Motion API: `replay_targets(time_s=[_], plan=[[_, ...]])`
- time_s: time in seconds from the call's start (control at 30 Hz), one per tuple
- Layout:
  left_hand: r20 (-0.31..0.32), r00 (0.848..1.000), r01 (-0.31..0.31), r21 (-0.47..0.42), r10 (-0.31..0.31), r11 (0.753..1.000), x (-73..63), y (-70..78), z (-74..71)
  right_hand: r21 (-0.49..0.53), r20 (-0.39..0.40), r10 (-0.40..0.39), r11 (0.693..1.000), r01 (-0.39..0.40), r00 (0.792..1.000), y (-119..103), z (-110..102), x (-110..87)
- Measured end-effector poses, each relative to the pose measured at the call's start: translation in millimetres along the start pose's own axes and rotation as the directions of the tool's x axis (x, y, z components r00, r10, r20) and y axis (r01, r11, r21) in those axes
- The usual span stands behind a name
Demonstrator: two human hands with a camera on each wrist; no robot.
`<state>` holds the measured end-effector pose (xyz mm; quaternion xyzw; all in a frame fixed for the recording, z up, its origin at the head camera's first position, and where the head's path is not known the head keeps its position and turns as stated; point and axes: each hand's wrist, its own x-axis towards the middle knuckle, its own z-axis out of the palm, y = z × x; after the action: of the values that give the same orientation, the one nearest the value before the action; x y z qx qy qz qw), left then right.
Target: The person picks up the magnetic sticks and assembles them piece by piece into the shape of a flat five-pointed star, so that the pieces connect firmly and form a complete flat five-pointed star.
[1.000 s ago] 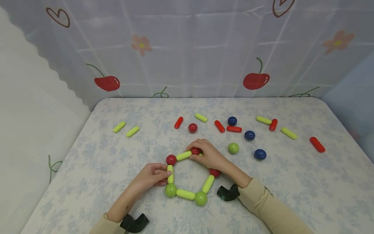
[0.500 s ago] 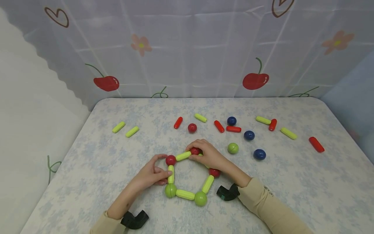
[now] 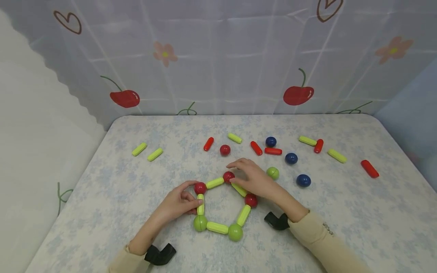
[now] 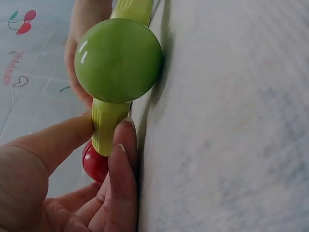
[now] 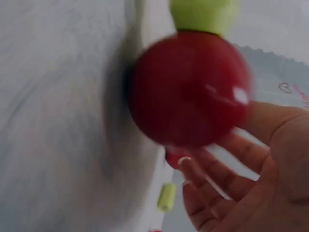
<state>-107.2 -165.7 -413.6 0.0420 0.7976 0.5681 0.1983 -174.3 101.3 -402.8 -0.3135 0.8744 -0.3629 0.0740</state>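
Yellow-green rods and red and green balls form a closed five-sided ring on the table. My left hand (image 3: 177, 201) pinches the left rod (image 3: 200, 204) between thumb and fingers, its index finger at the left red ball (image 3: 200, 188). In the left wrist view, that rod (image 4: 108, 128) joins a green ball (image 4: 118, 60). My right hand (image 3: 254, 178) has its fingers spread beside the top red ball (image 3: 228, 177), over the upper right rod (image 3: 239, 189). The right red ball (image 3: 251, 200) looms large in the right wrist view, with loose fingers (image 5: 222, 174) behind it.
Behind the ring lie loose red rods (image 3: 256, 148), a red ball (image 3: 225, 150) and several yellow-green rods (image 3: 155, 154). A green ball (image 3: 272, 173) and blue balls (image 3: 303, 181) lie to the right. A printed curtain (image 3: 218, 57) hangs at the table's far edge.
My right hand has let go of the top red ball and drawn back to the right, its fingers spreading. My left index finger has moved up to the left red ball.
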Motion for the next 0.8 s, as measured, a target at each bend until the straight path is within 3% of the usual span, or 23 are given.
replay_targets(time_s=[0.1, 0.2, 0.33, 0.6, 0.8], plan=[[-0.018, 1.0, -0.013, 0.021, 0.013, 1.0, 0.3, -1.9, 0.3, -0.016, 0.021, 0.052, 0.999, -0.051, 0.998, -1.3, -13.2, -21.2], [-0.035, 0.998, -0.042, 0.05, 0.044, 0.998, 2.2, -3.0, -1.0, -0.014, 0.094, 0.083, 0.996, -0.083, 0.992, 0.4, -19.4, -43.8], [-0.027, 0.996, -0.085, 0.084, 0.087, 0.993, 5.4, -0.7, -4.2, 0.01, 0.157, 0.082, 0.996, -0.084, 0.984, 4.2, -18.8, -63.3], [-0.053, 0.995, -0.077, 0.116, 0.083, 0.99, 9.3, 0.5, -9.8, 0.044, 0.039, 0.087, 0.995, -0.089, 0.995, 12.3, -10.2, -61.8], [-0.077, 0.988, -0.119, 0.175, 0.134, 0.977, 10.4, -3.2, -11.7, 0.032, -0.042, 0.068, 0.997, -0.067, 0.997, 19.5, -6.7, -55.9]])
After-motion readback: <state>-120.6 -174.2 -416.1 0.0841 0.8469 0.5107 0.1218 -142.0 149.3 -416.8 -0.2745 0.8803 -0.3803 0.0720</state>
